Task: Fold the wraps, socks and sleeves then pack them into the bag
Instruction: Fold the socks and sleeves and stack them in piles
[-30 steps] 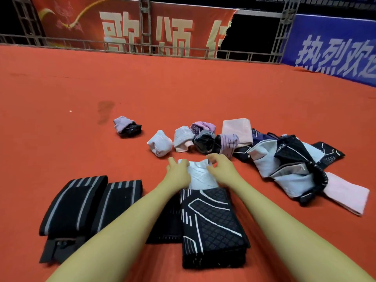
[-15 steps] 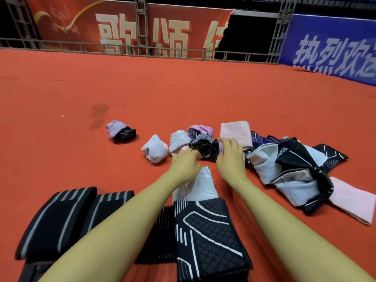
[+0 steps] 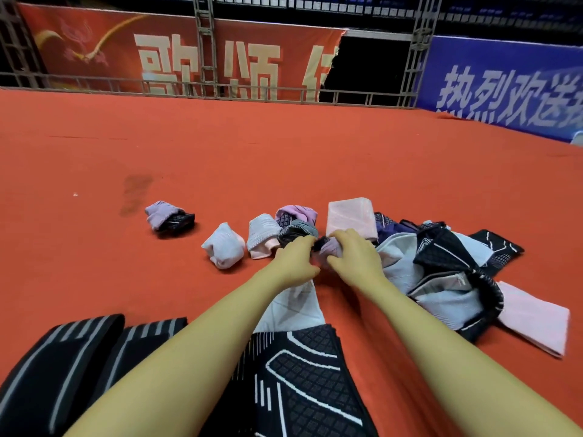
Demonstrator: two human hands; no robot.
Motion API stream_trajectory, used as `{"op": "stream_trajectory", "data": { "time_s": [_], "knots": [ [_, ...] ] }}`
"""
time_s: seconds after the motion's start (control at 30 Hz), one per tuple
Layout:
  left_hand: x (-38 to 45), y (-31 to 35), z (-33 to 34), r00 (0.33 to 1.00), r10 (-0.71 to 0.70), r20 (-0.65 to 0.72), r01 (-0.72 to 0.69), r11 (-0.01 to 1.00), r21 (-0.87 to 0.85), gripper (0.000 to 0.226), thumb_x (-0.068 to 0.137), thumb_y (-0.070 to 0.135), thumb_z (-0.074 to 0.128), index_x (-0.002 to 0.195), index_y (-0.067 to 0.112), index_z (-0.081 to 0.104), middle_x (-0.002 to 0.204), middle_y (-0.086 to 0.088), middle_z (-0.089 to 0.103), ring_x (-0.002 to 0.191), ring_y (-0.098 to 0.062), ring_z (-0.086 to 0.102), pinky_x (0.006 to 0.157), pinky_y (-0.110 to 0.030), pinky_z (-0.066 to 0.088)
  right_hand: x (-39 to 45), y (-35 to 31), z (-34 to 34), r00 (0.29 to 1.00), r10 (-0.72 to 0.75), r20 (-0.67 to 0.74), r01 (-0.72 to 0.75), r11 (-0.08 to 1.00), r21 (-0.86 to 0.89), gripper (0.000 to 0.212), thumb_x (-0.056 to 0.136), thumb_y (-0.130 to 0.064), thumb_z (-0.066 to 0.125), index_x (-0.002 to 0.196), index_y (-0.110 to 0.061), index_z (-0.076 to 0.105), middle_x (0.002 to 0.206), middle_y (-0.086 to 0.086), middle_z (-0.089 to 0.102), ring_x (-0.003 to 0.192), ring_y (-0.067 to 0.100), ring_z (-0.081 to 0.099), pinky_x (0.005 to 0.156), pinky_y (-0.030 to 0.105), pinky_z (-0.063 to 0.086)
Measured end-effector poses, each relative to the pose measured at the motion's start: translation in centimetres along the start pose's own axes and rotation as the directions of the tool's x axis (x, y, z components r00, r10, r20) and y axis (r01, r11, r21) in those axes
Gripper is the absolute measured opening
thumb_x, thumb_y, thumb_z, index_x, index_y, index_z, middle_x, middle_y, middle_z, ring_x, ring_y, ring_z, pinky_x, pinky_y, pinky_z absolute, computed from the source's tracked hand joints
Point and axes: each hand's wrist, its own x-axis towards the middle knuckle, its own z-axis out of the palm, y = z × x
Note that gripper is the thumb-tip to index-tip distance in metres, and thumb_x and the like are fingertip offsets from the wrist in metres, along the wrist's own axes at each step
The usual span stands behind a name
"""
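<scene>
Both hands meet at a small lilac striped sock bundle (image 3: 329, 249) on the red carpet. My left hand (image 3: 295, 263) and my right hand (image 3: 356, 258) curl their fingers round it. Behind them lie rolled socks: a white one (image 3: 224, 246), a pink-grey one (image 3: 262, 236), a dark grey one (image 3: 295, 231), a purple one (image 3: 296, 212) and a lilac-black one (image 3: 168, 214). Right of my hands is an unfolded heap of black, grey and pink sleeves (image 3: 448, 272). Near me lie a folded white sleeve (image 3: 293, 305), folded black patterned sleeves (image 3: 303, 376) and two black striped wraps (image 3: 72, 351).
A folded pink cloth (image 3: 350, 216) lies behind my right hand. The red carpet (image 3: 220, 159) stretches far ahead to a metal railing (image 3: 220, 89) with red and blue banners behind it. No bag is in view.
My hands left the folded white sleeve, reached forward to the row of socks, and now grip the lilac striped bundle. The view has tilted forward slightly.
</scene>
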Motion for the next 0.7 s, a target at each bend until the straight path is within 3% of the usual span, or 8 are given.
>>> {"op": "stream_trajectory", "data": {
  "time_s": [0.1,0.2,0.27,0.4,0.53,0.63,0.7],
  "knots": [
    [-1.8,0.6,-1.4,0.985,0.086,-0.148,-0.098,0.992,-0.079,0.065,0.071,0.027,0.069,0.129,0.02,0.043,0.127,-0.005,0.05,0.116,-0.023,0.052,0.094,-0.046,0.046,-1.0,-2.6,-3.0,0.994,0.104,-0.025,-0.08,0.877,0.475,0.02,0.073,-0.019,0.065,0.092,-0.018,0.061,0.082,0.001,0.065,0.074,0.019,0.057,0.062,0.029,0.043],
    [-4.5,2.5,-4.1,0.924,0.161,-0.347,-0.188,0.981,-0.045,0.072,0.078,0.019,0.073,0.137,0.007,0.033,0.137,-0.007,0.037,0.119,-0.021,0.048,0.095,-0.029,0.035,-2.7,-5.3,-6.6,0.994,0.072,-0.077,0.004,0.699,0.715,0.017,0.078,-0.001,0.065,0.09,-0.012,0.059,0.069,-0.007,0.057,0.057,0.002,0.054,0.055,0.023,0.046],
    [-6.2,3.4,-5.8,0.905,0.201,-0.375,-0.211,0.977,0.015,0.062,0.08,0.024,0.072,0.131,0.012,0.04,0.132,0.0,0.043,0.114,-0.016,0.05,0.086,-0.022,0.026,-3.9,-6.4,-8.7,0.995,0.024,-0.096,0.06,0.626,0.778,0.021,0.08,0.005,0.064,0.095,-0.01,0.06,0.072,-0.01,0.055,0.055,-0.008,0.052,0.058,0.015,0.047],
    [-10.2,5.3,-8.2,0.925,0.254,-0.283,-0.237,0.967,0.093,0.057,0.074,0.044,0.061,0.124,0.02,0.047,0.12,0.008,0.052,0.108,-0.008,0.046,0.091,-0.024,0.022,-6.1,-7.6,-11.2,0.999,-0.036,-0.024,0.04,0.548,0.836,0.015,0.082,-0.001,0.068,0.091,-0.01,0.06,0.078,0.001,0.064,0.063,0.0,0.058,0.06,0.014,0.046],
    [-13.4,6.6,-9.2,0.897,0.269,-0.351,-0.23,0.962,0.15,0.027,0.081,0.029,0.06,0.104,0.017,0.052,0.097,0.005,0.055,0.09,-0.022,0.052,0.08,-0.03,0.031,-8.1,-8.4,-12.5,0.996,-0.085,0.03,0.018,0.511,0.859,0.022,0.083,-0.016,0.071,0.099,-0.004,0.062,0.086,0.003,0.067,0.077,0.006,0.061,0.07,0.019,0.047],
    [-15.3,7.0,-9.8,0.883,0.186,-0.43,-0.199,0.98,0.016,0.015,0.079,0.019,0.055,0.089,0.016,0.045,0.078,0.002,0.054,0.075,-0.026,0.049,0.068,-0.034,0.037,-9.5,-8.9,-13.1,0.988,-0.142,0.059,0.015,0.47,0.883,0.039,0.071,-0.034,0.074,0.099,-0.01,0.063,0.095,0.002,0.066,0.088,0.008,0.06,0.079,0.019,0.046],
    [-16.3,7.2,-10.1,0.871,0.142,-0.471,-0.19,0.98,-0.056,0.015,0.08,0.008,0.055,0.086,0.015,0.042,0.07,0.003,0.05,0.069,-0.024,0.044,0.062,-0.033,0.035,-10.4,-8.9,-13.1,0.978,-0.186,0.092,-0.01,0.402,0.915,0.038,0.067,-0.025,0.073,0.1,-0.011,0.061,0.093,-0.002,0.066,0.089,0.007,0.061,0.078,0.018,0.047]
  ]
}}
